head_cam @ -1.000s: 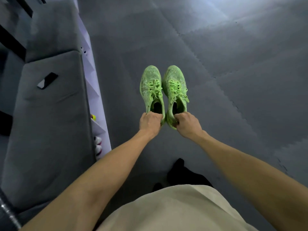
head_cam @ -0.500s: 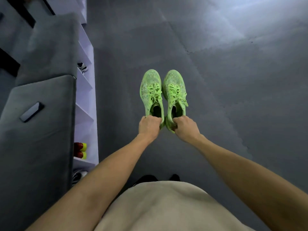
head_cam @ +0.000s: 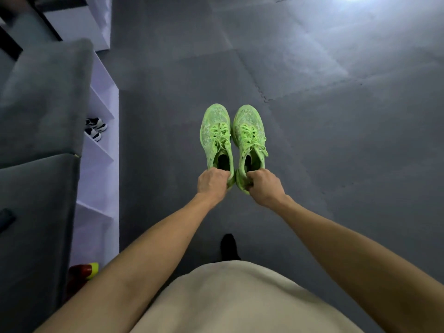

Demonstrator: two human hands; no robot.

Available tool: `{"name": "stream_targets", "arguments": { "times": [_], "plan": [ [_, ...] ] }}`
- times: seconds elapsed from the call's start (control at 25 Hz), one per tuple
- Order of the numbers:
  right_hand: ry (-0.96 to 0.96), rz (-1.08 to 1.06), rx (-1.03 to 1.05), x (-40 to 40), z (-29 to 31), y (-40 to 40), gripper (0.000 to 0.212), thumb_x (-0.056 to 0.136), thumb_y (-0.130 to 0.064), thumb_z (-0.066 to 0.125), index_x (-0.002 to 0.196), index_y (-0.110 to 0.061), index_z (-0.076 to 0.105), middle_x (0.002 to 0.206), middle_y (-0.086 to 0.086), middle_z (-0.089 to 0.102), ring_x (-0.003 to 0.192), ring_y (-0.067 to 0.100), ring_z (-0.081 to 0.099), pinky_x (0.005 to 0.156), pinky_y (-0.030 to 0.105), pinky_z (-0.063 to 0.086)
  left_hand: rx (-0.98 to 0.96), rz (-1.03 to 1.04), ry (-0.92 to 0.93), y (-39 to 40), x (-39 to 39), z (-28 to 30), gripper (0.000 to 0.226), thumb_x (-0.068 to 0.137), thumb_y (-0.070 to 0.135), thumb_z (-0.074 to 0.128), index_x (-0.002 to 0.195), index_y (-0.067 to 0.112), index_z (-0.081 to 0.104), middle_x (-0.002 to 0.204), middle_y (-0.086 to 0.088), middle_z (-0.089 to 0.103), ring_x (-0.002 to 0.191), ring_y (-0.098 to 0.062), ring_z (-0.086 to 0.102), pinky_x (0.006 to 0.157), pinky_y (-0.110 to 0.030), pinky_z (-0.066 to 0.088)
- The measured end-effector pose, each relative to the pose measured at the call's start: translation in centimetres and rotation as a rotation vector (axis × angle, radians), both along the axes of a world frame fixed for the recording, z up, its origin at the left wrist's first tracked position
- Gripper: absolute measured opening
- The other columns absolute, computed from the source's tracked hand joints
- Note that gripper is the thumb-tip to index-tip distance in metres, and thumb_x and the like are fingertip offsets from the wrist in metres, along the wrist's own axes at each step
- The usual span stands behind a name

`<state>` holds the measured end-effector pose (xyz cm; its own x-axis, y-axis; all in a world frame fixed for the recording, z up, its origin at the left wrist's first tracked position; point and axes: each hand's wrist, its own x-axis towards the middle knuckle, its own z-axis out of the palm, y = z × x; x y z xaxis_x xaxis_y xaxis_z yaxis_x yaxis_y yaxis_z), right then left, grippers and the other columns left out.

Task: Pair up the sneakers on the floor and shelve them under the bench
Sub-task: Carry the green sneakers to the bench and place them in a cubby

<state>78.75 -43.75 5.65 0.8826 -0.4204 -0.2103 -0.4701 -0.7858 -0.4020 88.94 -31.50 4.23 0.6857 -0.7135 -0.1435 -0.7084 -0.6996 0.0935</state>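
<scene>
Both hands are out in front of me, each gripping one sneaker by the heel: my left hand (head_cam: 211,183) is closed on the left green sneaker (head_cam: 216,138), my right hand (head_cam: 264,186) is closed on the right green sneaker (head_cam: 249,140). I see the pair side by side, almost touching, toes pointing away from me, held up above the grey foam floor mats (head_cam: 336,152). Off to my left runs the grey cushioned worktop (head_cam: 40,212) with white shelf compartments (head_cam: 101,179) under it. One compartment holds a black-and-white pair of shoes (head_cam: 95,128); a nearer one, low in my view, shows a red and yellow shoe (head_cam: 84,271), partly hidden by my left forearm. A dark flat object (head_cam: 6,218) lies on the worktop cushion at the edge of view; what it is I cannot tell.
</scene>
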Motion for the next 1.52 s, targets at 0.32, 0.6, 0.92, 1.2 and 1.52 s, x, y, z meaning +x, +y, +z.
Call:
{"name": "stream_targets", "arguments": {
  "times": [0.32, 0.6, 0.92, 1.2, 1.52],
  "plan": [
    [-0.024, -0.032, -0.011, 13.9, 2.0, -12.3, 0.014, 0.079, -0.007, 0.055, 0.068, -0.013, 0.049, 0.077, 0.01, 0.052, 0.075, 0.036, 0.055, 0.061, 0.033, 0.038, 0.001, -0.037, -0.024, -12.8, 14.5, 1.9, 0.006, 0.088, 0.012, 0.062, 0.087, 0.016, 0.065, 0.084, -0.007, 0.061, 0.081, -0.026, 0.062, 0.062, -0.031, 0.039],
    [-0.012, 0.154, -0.03, 28.8, 1.6, -22.5, 0.015, 0.076, -0.005, 0.054, 0.067, -0.014, 0.047, 0.077, 0.008, 0.05, 0.074, 0.034, 0.054, 0.059, 0.033, 0.036, -0.012, 0.127, -0.024, -21.4, 27.0, 1.9, 0.011, 0.088, 0.006, 0.059, 0.087, 0.016, 0.065, 0.089, -0.01, 0.064, 0.086, -0.028, 0.063, 0.067, -0.033, 0.043],
    [0.007, 0.57, -0.044, 45.7, 2.8, -22.2, 0.007, 0.08, -0.007, 0.052, 0.077, -0.01, 0.058, 0.092, 0.017, 0.059, 0.085, 0.039, 0.058, 0.065, 0.038, 0.044, -0.029, 0.563, 0.011, -18.8, 37.5, 2.3, 0.01, 0.08, 0.007, 0.063, 0.081, 0.018, 0.063, 0.086, -0.008, 0.063, 0.082, -0.028, 0.062, 0.059, -0.031, 0.036],
    [0.004, 0.918, -0.031, 56.9, 2.7, -12.6, 0.008, 0.084, -0.013, 0.055, 0.083, -0.009, 0.062, 0.098, 0.016, 0.06, 0.089, 0.038, 0.059, 0.066, 0.033, 0.038, -0.038, 0.905, -0.009, -9.2, 44.2, 1.6, 0.007, 0.085, 0.015, 0.063, 0.091, 0.019, 0.066, 0.095, -0.011, 0.064, 0.09, -0.031, 0.063, 0.066, -0.033, 0.043],
    [0.033, 1.214, -0.025, 64.2, 3.6, -1.7, 0.012, 0.085, -0.018, 0.055, 0.079, -0.009, 0.06, 0.092, 0.017, 0.06, 0.085, 0.039, 0.059, 0.063, 0.033, 0.037, -0.033, 1.232, -0.027, 0.0, 47.2, 1.8, 0.012, 0.088, 0.013, 0.059, 0.094, 0.017, 0.067, 0.094, -0.012, 0.065, 0.091, -0.032, 0.062, 0.072, -0.036, 0.048]
  ]
}}
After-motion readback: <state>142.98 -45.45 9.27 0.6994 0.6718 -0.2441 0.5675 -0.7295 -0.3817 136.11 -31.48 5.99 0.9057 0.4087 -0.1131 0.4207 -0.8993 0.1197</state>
